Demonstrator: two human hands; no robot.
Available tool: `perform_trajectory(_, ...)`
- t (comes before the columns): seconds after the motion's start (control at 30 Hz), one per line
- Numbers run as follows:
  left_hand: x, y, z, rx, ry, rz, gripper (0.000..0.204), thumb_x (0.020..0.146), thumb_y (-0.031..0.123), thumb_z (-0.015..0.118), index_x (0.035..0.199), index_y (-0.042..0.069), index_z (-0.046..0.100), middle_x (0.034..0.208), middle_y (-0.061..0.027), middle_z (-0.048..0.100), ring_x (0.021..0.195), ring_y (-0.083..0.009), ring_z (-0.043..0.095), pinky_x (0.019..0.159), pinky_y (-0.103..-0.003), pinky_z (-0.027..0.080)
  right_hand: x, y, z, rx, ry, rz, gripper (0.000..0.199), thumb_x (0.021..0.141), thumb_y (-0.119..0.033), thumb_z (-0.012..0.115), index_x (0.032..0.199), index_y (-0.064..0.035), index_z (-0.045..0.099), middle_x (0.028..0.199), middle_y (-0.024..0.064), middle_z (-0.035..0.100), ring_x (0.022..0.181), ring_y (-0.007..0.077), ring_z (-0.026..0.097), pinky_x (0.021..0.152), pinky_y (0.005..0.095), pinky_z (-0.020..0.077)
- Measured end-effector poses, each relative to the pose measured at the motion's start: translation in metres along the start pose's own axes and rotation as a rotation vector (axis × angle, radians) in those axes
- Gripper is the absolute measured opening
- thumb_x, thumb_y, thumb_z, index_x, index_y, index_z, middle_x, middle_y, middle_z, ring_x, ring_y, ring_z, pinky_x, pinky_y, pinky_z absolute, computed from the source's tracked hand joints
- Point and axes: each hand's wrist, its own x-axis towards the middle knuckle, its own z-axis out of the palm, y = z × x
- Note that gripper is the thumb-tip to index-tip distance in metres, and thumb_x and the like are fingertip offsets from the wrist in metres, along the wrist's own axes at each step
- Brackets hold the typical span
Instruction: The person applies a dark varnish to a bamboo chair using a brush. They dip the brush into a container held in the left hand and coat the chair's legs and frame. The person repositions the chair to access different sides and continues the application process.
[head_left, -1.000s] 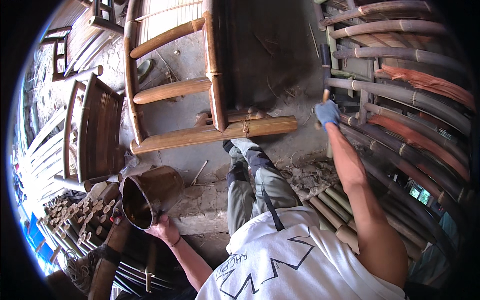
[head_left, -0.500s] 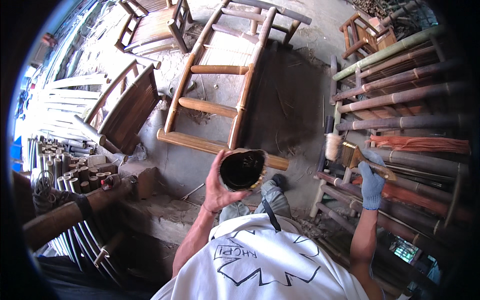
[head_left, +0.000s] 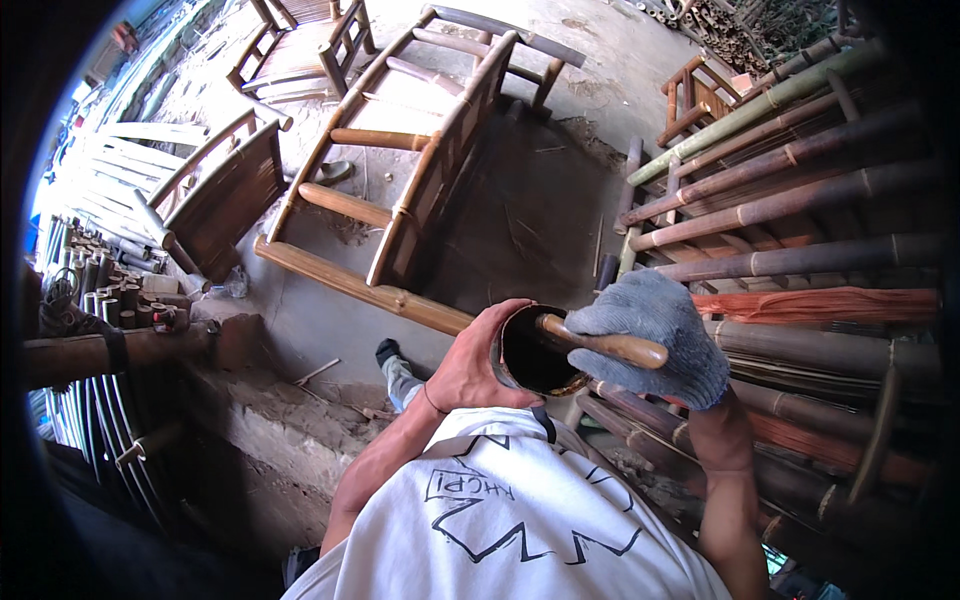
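My bare left hand (head_left: 470, 365) is closed round a round, open-topped container (head_left: 522, 335) with a dark inside, held in front of my shirt. A grey knitted glove covers my right hand (head_left: 665, 325), which grips the wooden handle of a paintbrush (head_left: 630, 349). The brush end reaches over the rim and down into the container; its bristles are hidden there. Just beyond both hands stands a long bamboo bench frame (head_left: 345, 279) with open crossbars at its near end.
Dark bamboo poles (head_left: 780, 205) with an orange fibre bundle (head_left: 820, 305) stand close on my right. Small bamboo chairs, one with a slatted panel (head_left: 228, 200), stand left and far. Cut bamboo pieces (head_left: 110, 300) are stacked at left, near a low ledge (head_left: 300, 440).
My right hand has brought the paintbrush from out at the right, in to the container, and dipped its bristle end inside. The container has shifted slightly right, and the view has turned.
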Motion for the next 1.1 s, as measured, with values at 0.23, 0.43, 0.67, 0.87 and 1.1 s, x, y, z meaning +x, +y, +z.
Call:
perform_trajectory(0.23,0.013,-0.005,0.088,-0.018,0.006,-0.031,0.104,0.051,0.033,0.092,0.137,0.0,0.044,0.129,-0.0155,0.057,0.122,-0.0275,0.056,0.106,-0.037,0.041,-0.087,0.032,-0.014,0.007,-0.054,0.09,0.034,0.068,-0.026,0.084,0.099,-0.0159,0.071,0.085,0.0049,0.067,0.077,0.0265,0.064,0.071,0.0402,0.0484)
perform_trajectory(0.43,0.022,-0.007,0.122,-0.035,-0.065,-0.077,0.109,0.047,0.024,0.095,0.14,0.001,0.042,0.131,-0.0119,0.056,0.123,-0.0228,0.053,0.108,-0.037,0.039,-0.129,0.042,-0.018,-0.004,-0.08,0.168,0.034,0.071,-0.028,0.082,0.101,-0.017,0.072,0.09,0.0061,0.068,0.082,0.0275,0.065,0.075,0.0412,0.0495)
perform_trajectory(0.67,0.029,-0.007,0.123,0.002,-0.091,-0.093,0.108,0.048,0.023,0.094,0.139,0.001,0.042,0.131,-0.0119,0.056,0.123,-0.0226,0.053,0.109,-0.037,0.038,-0.131,0.046,-0.013,-0.04,-0.107,0.206,0.032,0.071,-0.028,0.081,0.1,-0.0173,0.072,0.09,0.0064,0.067,0.083,0.028,0.065,0.076,0.0419,0.0496)
perform_trajectory(0.87,0.032,-0.016,0.093,-0.028,-0.029,-0.054,0.102,0.054,0.03,0.091,0.138,-0.001,0.042,0.128,-0.0181,0.055,0.12,-0.0306,0.055,0.103,-0.038,0.043,-0.097,0.047,-0.015,0.092,0.047,0.068,0.034,0.068,-0.022,0.082,0.099,-0.0125,0.071,0.085,0.006,0.067,0.077,0.0262,0.064,0.07,0.039,0.0479)
perform_trajectory(1.1,0.043,-0.036,0.066,0.047,0.128,-0.035,0.104,0.056,0.033,0.09,0.141,0.002,0.038,0.129,-0.0182,0.053,0.121,-0.033,0.053,0.105,-0.041,0.042,-0.096,0.088,0.021,0.806,0.373,0.616,0.022,0.082,-0.011,0.072,0.102,-0.0016,0.068,0.1,0.0101,0.07,0.093,0.021,0.066,0.087,0.0343,0.0513)
